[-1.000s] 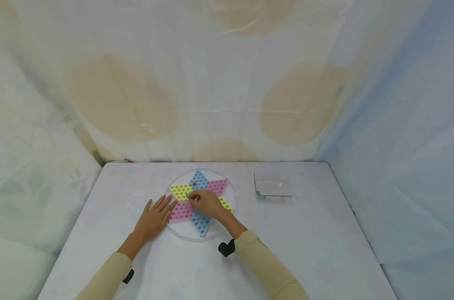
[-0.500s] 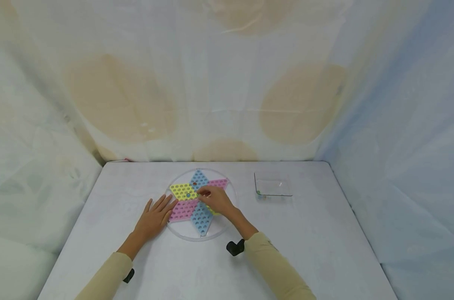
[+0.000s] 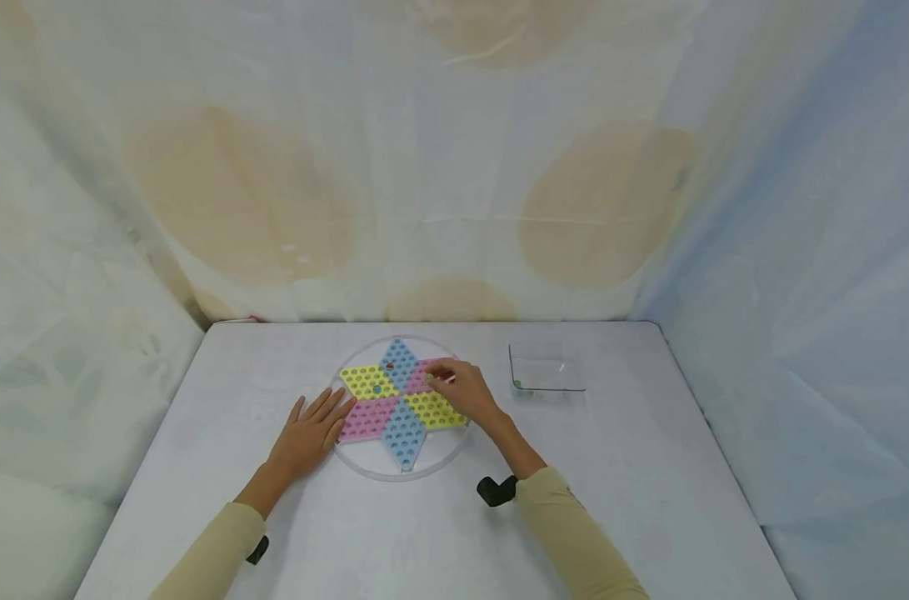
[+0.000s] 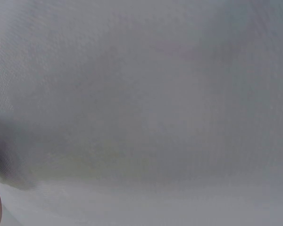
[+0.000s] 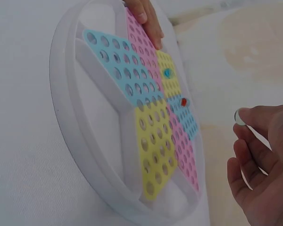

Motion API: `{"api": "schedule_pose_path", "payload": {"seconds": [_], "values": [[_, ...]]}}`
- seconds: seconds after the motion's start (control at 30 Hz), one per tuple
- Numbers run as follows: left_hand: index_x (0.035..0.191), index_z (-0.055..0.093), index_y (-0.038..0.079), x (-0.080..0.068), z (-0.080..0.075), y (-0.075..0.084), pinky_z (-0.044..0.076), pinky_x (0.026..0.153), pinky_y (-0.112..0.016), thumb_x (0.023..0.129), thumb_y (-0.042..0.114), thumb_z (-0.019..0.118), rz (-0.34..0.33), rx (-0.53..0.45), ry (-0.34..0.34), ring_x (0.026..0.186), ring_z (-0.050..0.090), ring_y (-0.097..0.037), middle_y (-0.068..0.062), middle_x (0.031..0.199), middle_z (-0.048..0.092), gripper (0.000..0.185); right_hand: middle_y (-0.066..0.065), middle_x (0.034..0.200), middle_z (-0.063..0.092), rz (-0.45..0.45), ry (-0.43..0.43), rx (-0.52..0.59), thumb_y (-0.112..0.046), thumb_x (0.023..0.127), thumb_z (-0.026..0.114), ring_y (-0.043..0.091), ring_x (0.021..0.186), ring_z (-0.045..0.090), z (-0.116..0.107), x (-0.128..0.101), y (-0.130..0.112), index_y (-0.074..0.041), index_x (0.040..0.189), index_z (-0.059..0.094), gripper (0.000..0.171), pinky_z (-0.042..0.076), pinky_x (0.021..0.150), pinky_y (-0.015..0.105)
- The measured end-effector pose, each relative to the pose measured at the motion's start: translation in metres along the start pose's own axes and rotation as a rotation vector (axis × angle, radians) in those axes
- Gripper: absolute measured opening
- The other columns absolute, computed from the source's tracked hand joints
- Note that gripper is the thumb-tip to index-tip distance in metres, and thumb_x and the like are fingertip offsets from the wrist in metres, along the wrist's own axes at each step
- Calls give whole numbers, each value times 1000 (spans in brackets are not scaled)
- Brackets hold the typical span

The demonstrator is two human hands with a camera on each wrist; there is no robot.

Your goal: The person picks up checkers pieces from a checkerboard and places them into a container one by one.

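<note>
A round white Chinese checkers board with a star of pink, yellow and blue holed sections lies on the table. My left hand lies flat with fingers spread, its fingertips at the board's left side. Over the right half of the board, my right hand pinches a clear greenish marble between thumb and forefinger. On the board, a blue marble sits in a yellow section and a red marble in a blue one. The left wrist view gives mostly blurred cloth.
To the right of the board stands a clear rectangular box, with a few small marbles, one of them green, at its near left. White cloth covers the table. Hung sheets enclose its back and sides.
From the board's middle, my right hand has moved right and slightly back, still pinching the marble. The blue marble has come into sight in the yellow section. My left hand stays put.
</note>
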State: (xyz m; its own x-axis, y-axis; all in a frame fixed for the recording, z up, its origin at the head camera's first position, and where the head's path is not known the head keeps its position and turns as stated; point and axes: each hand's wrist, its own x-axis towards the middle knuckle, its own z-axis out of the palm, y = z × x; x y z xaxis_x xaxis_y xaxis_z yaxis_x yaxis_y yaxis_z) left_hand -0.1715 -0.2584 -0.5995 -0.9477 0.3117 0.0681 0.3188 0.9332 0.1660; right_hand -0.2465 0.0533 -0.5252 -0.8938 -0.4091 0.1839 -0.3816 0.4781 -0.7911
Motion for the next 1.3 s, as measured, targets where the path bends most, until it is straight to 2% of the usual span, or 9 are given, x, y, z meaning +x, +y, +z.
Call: {"api": "schedule_pose_path", "payload": {"seconds": [0.4,0.6,1.07,1.3], "values": [[155,40,17,0,3,-3,7,117,-62,107,33,43,6,-17,24,149,19,-32,-9,161,30,51,10,99,72,11,100,-20,-7,93,70,23,90,66,-21,-7,25,0,112,72,20,56,81,36],[156,38,18,0,3,-3,5,117,-61,107,34,42,-7,-9,-4,150,16,-31,-8,162,27,51,10,96,72,18,140,-38,-5,91,72,24,88,67,-34,-11,35,-1,107,74,17,57,80,38],[157,36,20,-1,4,-5,2,118,-60,107,36,40,-24,-5,-34,151,14,-30,-7,163,25,52,12,99,72,71,128,-63,-6,92,71,28,91,67,-71,-17,54,3,110,73,20,56,82,42],[155,40,18,-3,1,-5,7,117,-62,107,36,40,-6,-5,1,149,18,-33,-9,162,29,51,12,102,73,113,121,-69,-8,93,71,28,95,68,-85,-21,71,3,112,72,22,57,82,42]]}}
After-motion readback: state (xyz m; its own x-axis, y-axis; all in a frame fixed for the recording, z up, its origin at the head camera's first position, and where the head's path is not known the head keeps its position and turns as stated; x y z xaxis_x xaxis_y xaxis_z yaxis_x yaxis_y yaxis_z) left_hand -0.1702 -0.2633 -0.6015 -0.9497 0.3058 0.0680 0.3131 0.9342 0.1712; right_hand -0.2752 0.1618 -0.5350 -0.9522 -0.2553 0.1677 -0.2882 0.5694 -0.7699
